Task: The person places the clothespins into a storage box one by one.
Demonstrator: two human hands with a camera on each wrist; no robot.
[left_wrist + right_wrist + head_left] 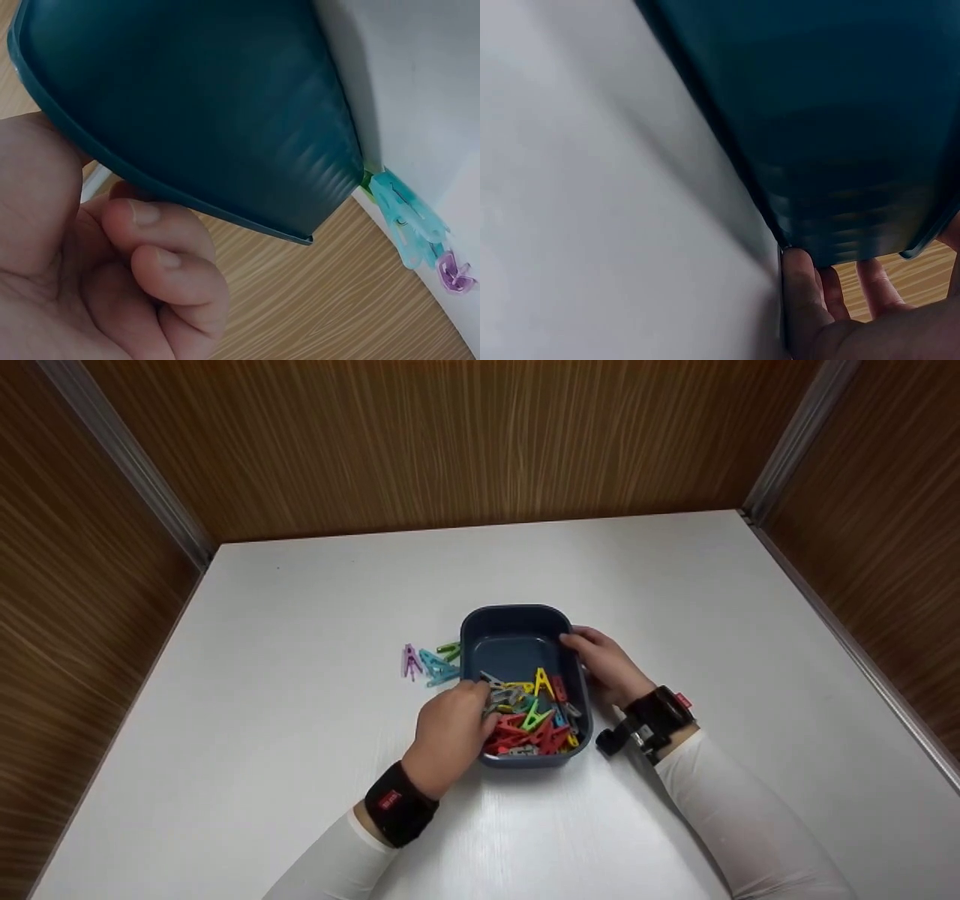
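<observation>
Sleeves: two white sleeves enter from the lower edge of the head view, each ending in a black wrist strap
Left hand (450,731): reaches over the near-left rim of the tub, its fingers down among the pegs; the left wrist view shows the fingers (161,259) curled in under the rim, but whether this grip has closed on a peg cannot be told
Right hand (606,664): rests against the right wall of the tub, fingers curled over the rim near the far-right corner, the grip holding the tub itself; the right wrist view shows the fingertips (802,300) pressed to the dark wall where it meets the bench
Tub (517,619): dark blue, rounded rectangle, standing near the middle of the bench between the two hands, with the far half of its floor bare
Pegs in tub (536,720): a heap of red, yellow, green, grey and blue clothes pegs piled in the near half, directly beside the left fingers and well inside the reach of that grip; one yellow peg (543,682) stands up at the heap's far edge
Loose pegs: purple (410,660), light blue (436,667) and green (448,649), lying on the bench just left of the tub, apart from both hands
Bench (300,607): white, walled on three sides by brown wood-grain panels
</observation>
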